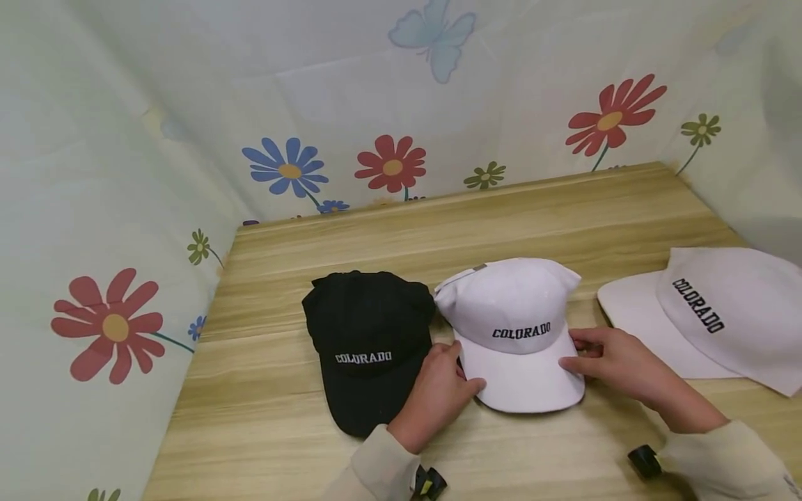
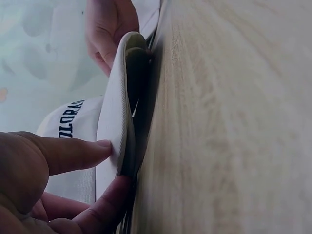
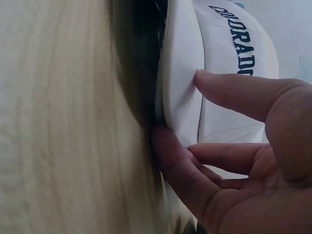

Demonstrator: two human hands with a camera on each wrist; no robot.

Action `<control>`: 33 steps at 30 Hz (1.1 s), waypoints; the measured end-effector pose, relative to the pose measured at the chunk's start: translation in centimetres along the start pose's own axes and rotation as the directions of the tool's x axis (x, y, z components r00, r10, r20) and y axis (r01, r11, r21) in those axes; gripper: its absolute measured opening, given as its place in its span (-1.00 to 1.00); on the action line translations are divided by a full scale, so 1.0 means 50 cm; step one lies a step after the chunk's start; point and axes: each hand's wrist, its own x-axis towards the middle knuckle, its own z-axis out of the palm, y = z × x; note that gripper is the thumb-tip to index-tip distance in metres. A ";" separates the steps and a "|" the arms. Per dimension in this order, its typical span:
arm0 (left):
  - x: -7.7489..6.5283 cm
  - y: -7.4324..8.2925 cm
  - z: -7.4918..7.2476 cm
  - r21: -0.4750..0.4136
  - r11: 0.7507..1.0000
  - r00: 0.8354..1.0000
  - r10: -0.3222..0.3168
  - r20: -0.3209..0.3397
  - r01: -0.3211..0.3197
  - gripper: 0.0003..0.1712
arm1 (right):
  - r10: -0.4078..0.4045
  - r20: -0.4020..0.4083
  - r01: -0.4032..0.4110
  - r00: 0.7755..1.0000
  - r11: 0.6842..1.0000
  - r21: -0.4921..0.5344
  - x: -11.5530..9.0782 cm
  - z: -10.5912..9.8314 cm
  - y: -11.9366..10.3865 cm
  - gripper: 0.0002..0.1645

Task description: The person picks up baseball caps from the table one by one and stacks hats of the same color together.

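A white cap point(image 1: 512, 299) with black COLORADO lettering lies in the middle of the table, its brim toward me. My left hand point(image 1: 437, 386) pinches the left edge of that brim, thumb on top and fingertips at the underside. At the brim's right edge, my right hand point(image 1: 617, 365) pinches in the same way. The left wrist view shows the brim point(image 2: 113, 117) curved, with a dark gap under it. From the right wrist, the thumb point(image 3: 209, 83) presses on the brim top near the crown. A black cap point(image 1: 370, 327) with white COLORADO lettering lies just left of my left hand.
Another white COLORADO cap point(image 1: 729, 316) lies at the right, turned with its brim to the left. The wood-grain table point(image 1: 263, 417) meets flower-printed cloth walls point(image 1: 338, 90) at the back and sides. Dark devices point(image 1: 644, 461) sit at both sleeves.
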 end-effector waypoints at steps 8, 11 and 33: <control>0.002 0.009 -0.001 -0.009 1.000 1.000 -0.014 -0.011 0.014 -0.25 | 0.026 -0.046 -0.025 0.999 0.999 0.038 -0.009 0.001 0.002 -0.08; 0.002 0.010 -0.004 0.036 0.999 1.000 0.023 -0.017 -0.022 -0.29 | 0.040 -0.054 -0.037 0.998 0.998 0.048 -0.014 0.000 0.001 -0.04; -0.019 0.099 -0.015 0.391 0.899 0.974 0.225 -0.025 -0.198 -0.49 | 0.049 -0.213 -0.049 0.976 0.999 0.007 -0.078 -0.037 0.008 -0.15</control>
